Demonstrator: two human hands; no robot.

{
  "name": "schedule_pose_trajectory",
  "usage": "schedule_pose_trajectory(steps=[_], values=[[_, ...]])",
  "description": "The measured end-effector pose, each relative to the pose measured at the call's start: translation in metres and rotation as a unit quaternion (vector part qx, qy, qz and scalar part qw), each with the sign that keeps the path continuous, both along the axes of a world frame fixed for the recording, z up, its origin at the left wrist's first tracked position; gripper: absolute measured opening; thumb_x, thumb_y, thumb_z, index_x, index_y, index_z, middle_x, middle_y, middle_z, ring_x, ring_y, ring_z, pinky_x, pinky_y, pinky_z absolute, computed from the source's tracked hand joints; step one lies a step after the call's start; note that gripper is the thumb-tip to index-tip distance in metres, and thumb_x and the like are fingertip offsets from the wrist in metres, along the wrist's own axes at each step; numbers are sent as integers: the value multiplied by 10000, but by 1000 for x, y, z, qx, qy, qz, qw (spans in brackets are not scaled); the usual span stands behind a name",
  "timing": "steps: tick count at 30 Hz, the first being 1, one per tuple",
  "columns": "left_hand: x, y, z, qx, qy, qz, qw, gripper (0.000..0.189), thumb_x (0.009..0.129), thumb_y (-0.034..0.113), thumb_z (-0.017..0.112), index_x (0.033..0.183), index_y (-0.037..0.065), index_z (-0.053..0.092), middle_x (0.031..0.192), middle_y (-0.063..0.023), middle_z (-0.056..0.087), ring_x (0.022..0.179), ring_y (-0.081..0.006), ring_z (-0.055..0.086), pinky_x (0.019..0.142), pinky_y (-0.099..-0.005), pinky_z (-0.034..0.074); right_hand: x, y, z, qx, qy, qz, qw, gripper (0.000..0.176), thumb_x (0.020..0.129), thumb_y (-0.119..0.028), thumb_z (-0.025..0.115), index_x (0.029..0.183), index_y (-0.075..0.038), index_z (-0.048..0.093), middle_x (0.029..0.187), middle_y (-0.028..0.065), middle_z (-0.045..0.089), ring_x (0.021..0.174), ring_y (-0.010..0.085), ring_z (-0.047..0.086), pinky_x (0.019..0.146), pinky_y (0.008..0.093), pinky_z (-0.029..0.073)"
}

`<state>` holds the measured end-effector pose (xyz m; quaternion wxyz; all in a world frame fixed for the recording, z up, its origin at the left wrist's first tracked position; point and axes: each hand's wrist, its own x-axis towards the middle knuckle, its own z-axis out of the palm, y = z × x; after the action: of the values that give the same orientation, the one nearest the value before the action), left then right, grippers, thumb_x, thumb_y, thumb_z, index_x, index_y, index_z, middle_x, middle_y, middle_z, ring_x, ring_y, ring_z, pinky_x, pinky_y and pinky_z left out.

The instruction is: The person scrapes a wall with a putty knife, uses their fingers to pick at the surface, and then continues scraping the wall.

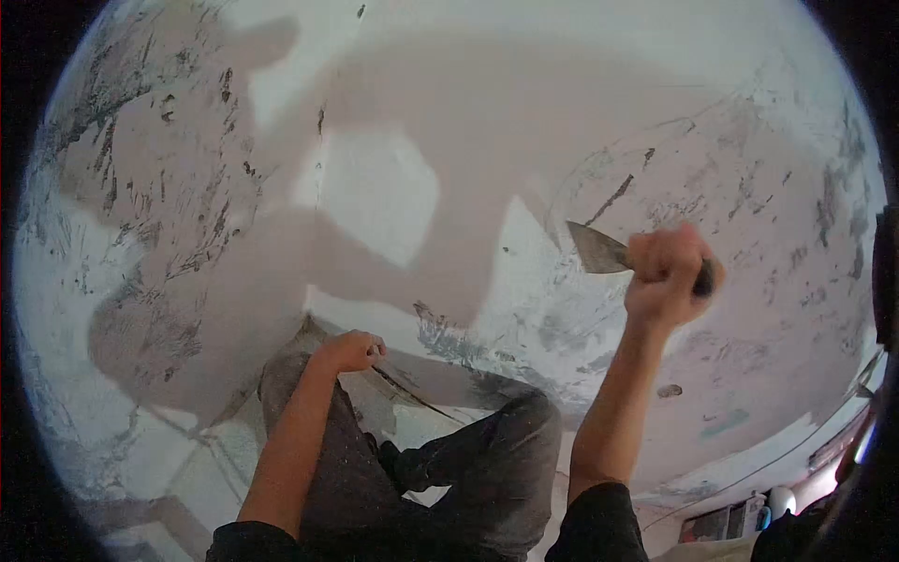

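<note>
In the head view, your right hand [670,272] is on the right side of the scene, raised in front of the wall [749,309]. Its fingers are wrapped round the handle of the scraper [599,251], and the dark butt of the handle sticks out on the right of your fist. The blade comes out on the left, angled toward the corner [320,155]. That closed grip probably keeps the handle from twisting and leaves the whole blade clear of your fingers. The hand is a little blurred, and you cannot tell from here whether the blade's edge touches the wall or stands just off it.

Your left hand [349,352] is left of the middle, at your left knee [286,373]. Its fingers look bent inward, but how tightly they close, and whether they pinch anything, cannot be told. Resting it there would likely steady you, since you sit or squat low with both knees bent. Your right knee [532,412] points toward the foot of the wall, which seems to set your body close enough for the right arm to reach with some bend left in it.

The wall around the scraper carries dark streaks and patches, and a small hole [670,391] lies below your right hand. Your shadow [468,122] spreads over the far surface, so the light likely comes from behind you.
</note>
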<state>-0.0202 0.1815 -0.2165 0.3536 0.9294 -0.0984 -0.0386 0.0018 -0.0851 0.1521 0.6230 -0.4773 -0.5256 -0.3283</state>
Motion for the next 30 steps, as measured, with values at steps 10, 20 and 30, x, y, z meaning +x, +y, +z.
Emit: schedule_pose_trajectory(steps=[10, 20, 30], values=[[0, 2, 5, -30, 48, 14, 998, 285, 823, 116, 518, 1074, 87, 649, 1023, -149, 675, 894, -291, 646, 794, -419, 510, 15, -5, 0, 8, -22, -32, 999, 438, 937, -79, 455, 555, -107, 242, 475, -44, 214, 405, 62, 149, 383, 284, 136], [-5, 1, 14, -18, 34, 21, 999, 280, 811, 113, 523, 1059, 87, 649, 984, -155, 671, 889, -284, 643, 772, -410, 505, 10, 7, -11, 16, -59, -63, 996, 399, 941, -41, 404, 562, -83, 288, 487, -16, 253, 427, 70, 164, 396, 299, 141], [0, -1, 3, -19, 42, 5, 999, 249, 850, 171, 530, 1055, 94, 649, 957, -138, 671, 859, -281, 639, 796, -407, 492, 15, -6, -11, 9, 29, 18, 999, 395, 927, -15, 456, 561, -73, 322, 487, -7, 309, 406, 71, 238, 379, 281, 170]])
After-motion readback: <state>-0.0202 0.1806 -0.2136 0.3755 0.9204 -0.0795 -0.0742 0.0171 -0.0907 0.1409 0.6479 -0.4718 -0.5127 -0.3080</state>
